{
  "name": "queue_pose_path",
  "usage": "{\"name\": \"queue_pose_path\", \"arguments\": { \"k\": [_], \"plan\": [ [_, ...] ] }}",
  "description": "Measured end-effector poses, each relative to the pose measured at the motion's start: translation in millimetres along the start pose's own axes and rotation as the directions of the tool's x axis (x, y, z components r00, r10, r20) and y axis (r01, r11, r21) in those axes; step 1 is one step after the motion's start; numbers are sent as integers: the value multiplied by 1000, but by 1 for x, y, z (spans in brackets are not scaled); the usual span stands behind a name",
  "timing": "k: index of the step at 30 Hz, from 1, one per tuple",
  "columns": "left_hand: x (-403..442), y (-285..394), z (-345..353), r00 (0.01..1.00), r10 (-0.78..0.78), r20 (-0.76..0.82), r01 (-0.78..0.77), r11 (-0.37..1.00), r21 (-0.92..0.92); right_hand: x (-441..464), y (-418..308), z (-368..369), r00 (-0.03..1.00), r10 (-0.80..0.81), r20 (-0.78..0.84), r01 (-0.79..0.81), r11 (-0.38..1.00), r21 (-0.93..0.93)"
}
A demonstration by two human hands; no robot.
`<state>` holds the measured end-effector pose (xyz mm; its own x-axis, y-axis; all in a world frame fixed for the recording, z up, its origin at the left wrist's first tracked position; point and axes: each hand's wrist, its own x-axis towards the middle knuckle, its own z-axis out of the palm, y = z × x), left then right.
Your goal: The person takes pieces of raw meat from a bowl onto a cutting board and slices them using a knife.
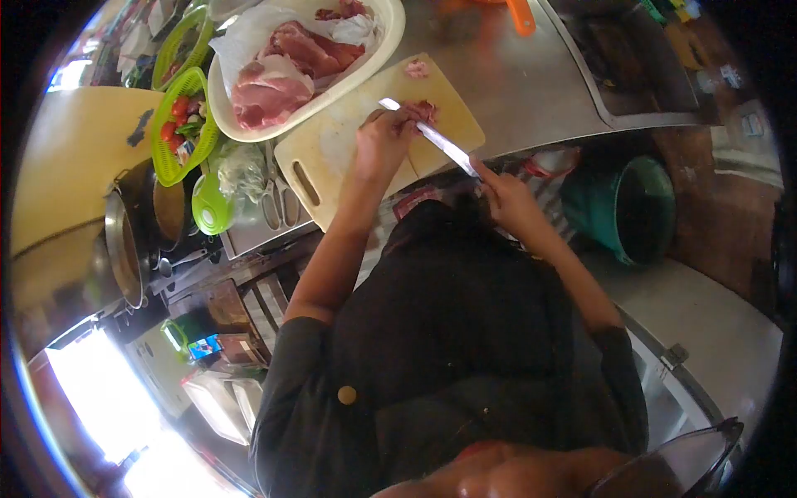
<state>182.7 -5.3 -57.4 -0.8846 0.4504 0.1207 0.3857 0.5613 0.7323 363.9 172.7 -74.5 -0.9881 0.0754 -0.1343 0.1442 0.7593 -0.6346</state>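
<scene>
My right hand [506, 197] is closed round the handle of a knife [448, 151], whose long blade points up and left across the cutting board [320, 137]. The knife's tip shows past my left hand [383, 143], which covers part of the blade. The fingers of my left hand are bent and pressed together at the edge of a small piece of red meat [425, 109]; their grip is partly hidden. Another pale scrap of meat [417, 69] lies near the board's far edge. Beyond the board, a white tub [388, 29] holds large cuts of raw meat [278, 87] and white plastic.
Left of the tub stands a green basket [156, 149] of vegetables. A plastic bag [242, 170] and scissors [278, 205] lie by the board. Pans [126, 241] are further left. At right are a sink [610, 116] and a green bucket [618, 207] below counter level.
</scene>
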Motion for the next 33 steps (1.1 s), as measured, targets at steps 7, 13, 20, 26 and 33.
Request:
{"name": "queue_pose_path", "arguments": {
  "k": [7, 13, 20, 26, 33],
  "plan": [
    [7, -24, 13, 992, 24, -123, -28, 999, -36, -51, 29, -17, 1000, -13, -8, 14, 981, 192],
    [20, -39, 8, 988, 147, 40, -150, 985, 89, -80, 25, -60, 995, 48, 84, -73, 945, 319],
    [1, -34, -16, 998, -60, -33, 56, 993, -105, -56, 23, -39, 1000, 0, 2, -1, 953, 302],
    [14, -3, -10, 970, -239, 47, 235, 969, 77, -20, -2, -23, 994, 78, 75, -91, 976, 200],
    [14, -10, -13, 960, -231, 161, 277, 873, -402, 8, 12, 11, 1000, 12, 15, -17, 879, 477]
  ]
}}
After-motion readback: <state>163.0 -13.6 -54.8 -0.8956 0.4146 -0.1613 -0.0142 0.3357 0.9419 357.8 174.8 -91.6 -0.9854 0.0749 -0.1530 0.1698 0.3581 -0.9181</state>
